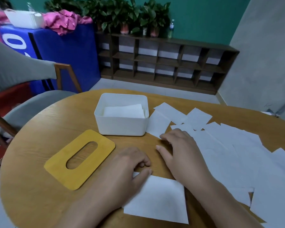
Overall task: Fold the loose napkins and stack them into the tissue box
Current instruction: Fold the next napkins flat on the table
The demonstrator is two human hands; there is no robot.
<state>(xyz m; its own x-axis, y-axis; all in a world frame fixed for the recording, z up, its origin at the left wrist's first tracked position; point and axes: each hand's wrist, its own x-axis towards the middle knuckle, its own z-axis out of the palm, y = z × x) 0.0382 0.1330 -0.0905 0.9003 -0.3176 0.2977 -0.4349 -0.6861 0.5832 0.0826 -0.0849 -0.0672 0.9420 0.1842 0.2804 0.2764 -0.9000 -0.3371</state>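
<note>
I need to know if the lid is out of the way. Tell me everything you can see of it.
The lid is a flat yellow panel, wood by its look, with rounded corners and a long oval slot through its middle. It lies flat on the table, turned at an angle, in front and to the left of the open white box and apart from it. Neither hand touches it.

Between my hands there is a strip of bare round wooden worktop running up to the open white plastic tissue box, whose top is uncovered. To my left the yellow wooden slotted lid lies flat beside the box. To my right loose white paper napkins overlap across the surface.
</note>
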